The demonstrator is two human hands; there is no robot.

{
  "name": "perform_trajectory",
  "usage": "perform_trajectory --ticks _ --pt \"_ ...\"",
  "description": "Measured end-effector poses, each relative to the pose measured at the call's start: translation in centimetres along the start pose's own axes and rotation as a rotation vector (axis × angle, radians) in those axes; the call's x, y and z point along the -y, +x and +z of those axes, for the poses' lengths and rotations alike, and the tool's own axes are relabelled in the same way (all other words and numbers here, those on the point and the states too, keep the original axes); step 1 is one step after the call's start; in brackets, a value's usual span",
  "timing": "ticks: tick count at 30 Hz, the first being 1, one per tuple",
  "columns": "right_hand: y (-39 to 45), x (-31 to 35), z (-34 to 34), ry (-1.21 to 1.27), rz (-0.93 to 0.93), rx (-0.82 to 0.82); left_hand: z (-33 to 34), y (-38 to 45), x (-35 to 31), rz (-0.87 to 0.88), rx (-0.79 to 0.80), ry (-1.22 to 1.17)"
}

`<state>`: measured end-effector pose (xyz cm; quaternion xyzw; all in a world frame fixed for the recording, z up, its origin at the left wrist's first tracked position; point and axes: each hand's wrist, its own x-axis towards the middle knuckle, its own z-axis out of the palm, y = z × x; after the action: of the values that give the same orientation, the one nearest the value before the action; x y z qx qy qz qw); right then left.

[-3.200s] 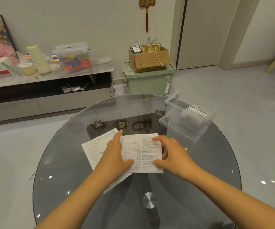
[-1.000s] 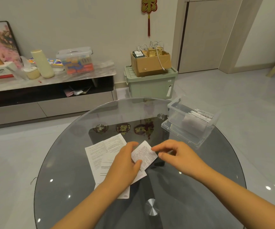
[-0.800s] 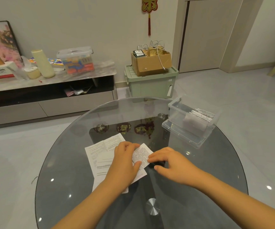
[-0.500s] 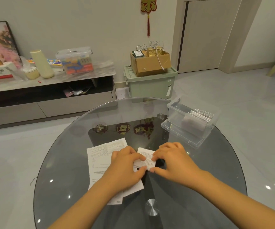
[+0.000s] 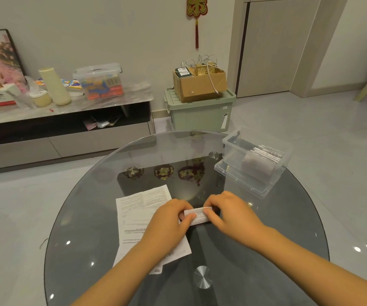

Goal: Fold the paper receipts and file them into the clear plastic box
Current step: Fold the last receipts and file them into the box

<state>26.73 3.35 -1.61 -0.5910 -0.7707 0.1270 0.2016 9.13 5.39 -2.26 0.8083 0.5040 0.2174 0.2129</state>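
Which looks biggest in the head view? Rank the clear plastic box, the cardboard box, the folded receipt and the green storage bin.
1. green storage bin
2. clear plastic box, nearer the camera, so its lead over the next is unsure
3. cardboard box
4. folded receipt, pinched between left hand and right hand

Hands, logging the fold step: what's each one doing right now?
Left hand: pinching the folded receipt.
Right hand: pinching the same receipt's other end.

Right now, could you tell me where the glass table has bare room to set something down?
Bare glass lies along the far rim behind the flat receipts, left of them, and on the near right past the right hand. Crowded: the centre, where both hands pinch the folded receipt, and the far right by the box.
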Motion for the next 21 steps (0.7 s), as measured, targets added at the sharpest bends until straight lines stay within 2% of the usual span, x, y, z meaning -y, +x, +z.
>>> perform_trajectory --ticks 4,7,9,13,17,21 --pt "0.5 -0.1 0.7 0.018 0.043 -0.008 0.4 0.0 0.6 -0.041 -0.040 -0.026" --pt "0.7 -0.2 0.8 -0.059 -0.014 -0.008 0.4 0.0 1.0 0.029 -0.037 0.024" --pt "0.9 -0.2 0.4 -0.133 -0.122 -0.009 0.2 0.1 1.0 0.090 0.018 0.062" --pt "1.1 -0.5 -0.5 -0.244 -0.206 0.143 -0.3 0.3 0.9 0.155 0.093 0.179" --pt "0.6 -0.4 -0.3 -0.262 -0.298 0.075 -0.5 0.1 0.4 0.225 0.062 0.294" --pt "0.4 -0.2 -0.4 -0.247 -0.276 0.030 -0.1 -0.1 0.1 0.200 -0.016 0.218"
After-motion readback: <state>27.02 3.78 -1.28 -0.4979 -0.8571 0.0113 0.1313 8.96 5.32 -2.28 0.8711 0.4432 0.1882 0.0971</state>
